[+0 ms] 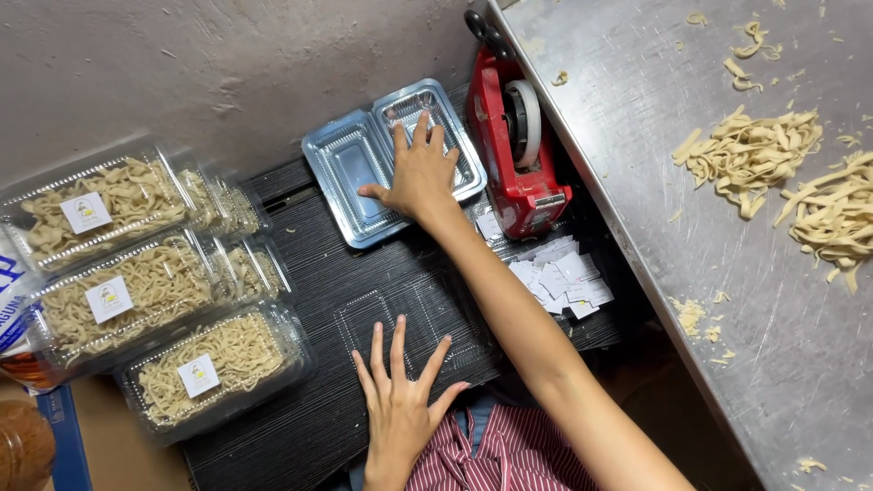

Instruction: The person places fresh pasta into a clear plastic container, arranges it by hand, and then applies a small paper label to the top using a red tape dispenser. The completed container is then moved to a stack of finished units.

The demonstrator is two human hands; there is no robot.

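Hands both open, gripping nothing. My right hand [420, 173] lies flat with fingers spread on the open clear plastic container [391, 162], which sits at the far edge of the dark desk [309, 291], just beside the red tape dispenser [516, 145]. My left hand [400, 391] rests palm down, fingers splayed, on the desk near me. Three filled noodle packs [136, 282] stand at left; paper labels [556, 277] at right.

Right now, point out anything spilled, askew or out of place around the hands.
Noodle scraps lie strewn over the steel table, apart from the noodle piles. The small white labels beside the red tape dispenser sit in a loose, overlapping heap. The right hand rests on the open empty tray; the left hand lies flat on the dark mat.
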